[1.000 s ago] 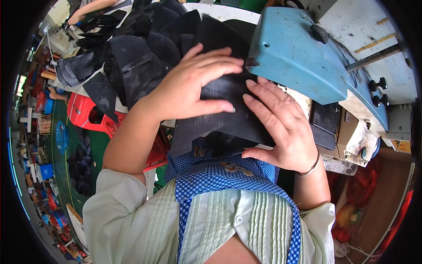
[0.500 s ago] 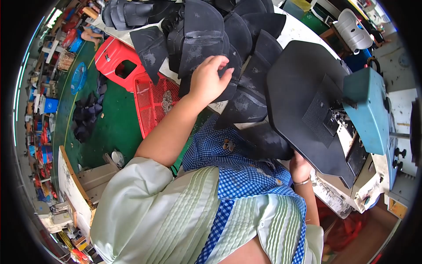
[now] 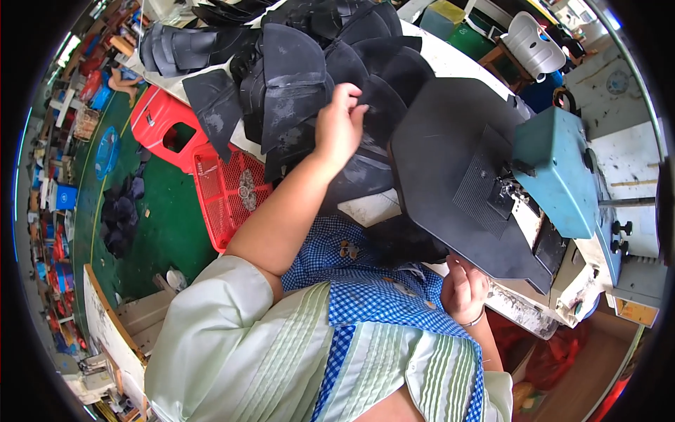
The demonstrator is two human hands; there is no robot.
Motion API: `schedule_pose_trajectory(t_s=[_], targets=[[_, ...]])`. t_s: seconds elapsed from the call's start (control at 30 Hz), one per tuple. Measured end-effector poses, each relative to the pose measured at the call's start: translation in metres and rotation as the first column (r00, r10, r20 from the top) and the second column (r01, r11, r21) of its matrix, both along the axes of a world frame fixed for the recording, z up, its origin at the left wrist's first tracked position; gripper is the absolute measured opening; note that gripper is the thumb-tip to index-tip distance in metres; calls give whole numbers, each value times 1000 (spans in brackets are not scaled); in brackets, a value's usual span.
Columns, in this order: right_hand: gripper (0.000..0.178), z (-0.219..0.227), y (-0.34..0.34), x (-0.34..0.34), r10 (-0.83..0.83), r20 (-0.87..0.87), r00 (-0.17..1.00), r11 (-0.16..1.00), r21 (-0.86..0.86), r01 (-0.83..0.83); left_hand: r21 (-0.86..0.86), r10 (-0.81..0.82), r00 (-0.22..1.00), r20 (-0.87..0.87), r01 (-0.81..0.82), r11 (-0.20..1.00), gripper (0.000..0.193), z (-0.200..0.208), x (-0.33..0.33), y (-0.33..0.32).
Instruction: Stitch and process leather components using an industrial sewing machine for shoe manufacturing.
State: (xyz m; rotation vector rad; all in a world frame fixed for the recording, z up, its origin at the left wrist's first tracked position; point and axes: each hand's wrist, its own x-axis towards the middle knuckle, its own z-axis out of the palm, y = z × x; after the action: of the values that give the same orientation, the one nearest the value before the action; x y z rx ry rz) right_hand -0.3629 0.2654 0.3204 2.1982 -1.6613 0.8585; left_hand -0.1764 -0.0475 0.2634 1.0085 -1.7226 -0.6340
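Observation:
My left hand (image 3: 339, 126) reaches out over a heap of black cut pieces (image 3: 295, 84) on the white table and pinches the edge of one black piece (image 3: 376, 112) on top. A large black panel (image 3: 457, 176) lies under the head of the blue sewing machine (image 3: 562, 176), with a ribbed black patch on it. My right hand (image 3: 464, 288) sits low at the near edge of that panel, fingers curled under it and partly hidden.
A red plastic stool (image 3: 165, 130) and a red mesh basket (image 3: 228, 193) stand on the green floor at the left. More black pieces lie on the floor (image 3: 119, 214). A white plastic chair (image 3: 534, 42) is beyond the table. The machine's white base (image 3: 562, 281) fills the right.
My left hand has left the panel, swung left and reached up onto the black pile. The panel now lies under the machine head, and my right hand has dropped to its near edge.

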Motion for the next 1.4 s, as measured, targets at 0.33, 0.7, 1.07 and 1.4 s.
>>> schedule_pose_trajectory(t_s=[0.33,0.7,1.07,1.4], targets=[[32,56,-18,4,268,-11,963,941,-213,-264,-204,282,955,-93,-296,933,15,124,45,6],[46,95,-53,-16,-2,-23,1000,1000,14,3,-38,-620,633,464,713,700,32,161,-32,95],[42,92,-62,-34,-289,10,957,956,61,287,49,-689,412,596,838,543,36,161,-41,98],[28,88,-67,-35,-328,73,942,944,45,326,-3,-719,434,543,857,515,34,161,-52,82]])
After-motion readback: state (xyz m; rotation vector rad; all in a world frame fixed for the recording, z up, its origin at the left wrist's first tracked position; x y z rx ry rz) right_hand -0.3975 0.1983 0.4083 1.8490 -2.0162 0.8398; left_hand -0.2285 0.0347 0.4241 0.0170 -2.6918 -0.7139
